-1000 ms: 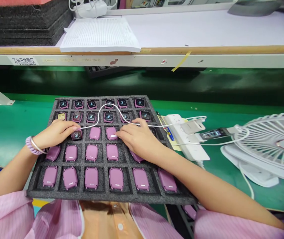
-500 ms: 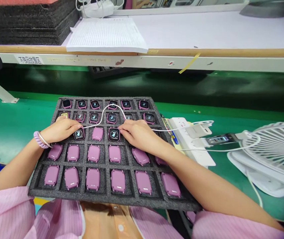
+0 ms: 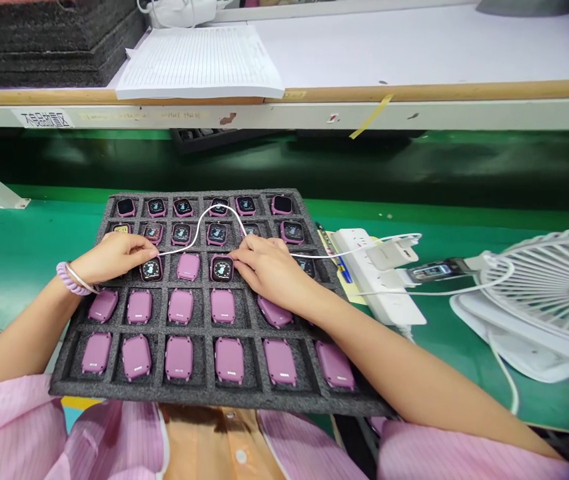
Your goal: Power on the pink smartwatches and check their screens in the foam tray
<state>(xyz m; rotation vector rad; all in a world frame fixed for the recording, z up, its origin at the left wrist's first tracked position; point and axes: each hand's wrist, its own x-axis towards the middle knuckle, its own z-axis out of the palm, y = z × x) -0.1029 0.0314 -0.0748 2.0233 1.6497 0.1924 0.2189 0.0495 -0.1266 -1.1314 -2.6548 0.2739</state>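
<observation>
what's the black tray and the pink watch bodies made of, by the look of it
The tray looks like dark grey foam: a coarse, speckled, matte surface with cut square pockets. The watch bodies look like moulded plastic, possibly with a soft coating: smooth, rounded pink backs with a dull, even sheen. The ones lying face up show glossy dark screens, glass or clear plastic.

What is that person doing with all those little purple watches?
A person in pink sleeves works over a grey foam tray of purple watches. The left hand rests at one lit watch in the third row. The right hand touches another lit watch two pockets over. A white cable loops across the tray to a power strip. The front rows lie face down.
</observation>
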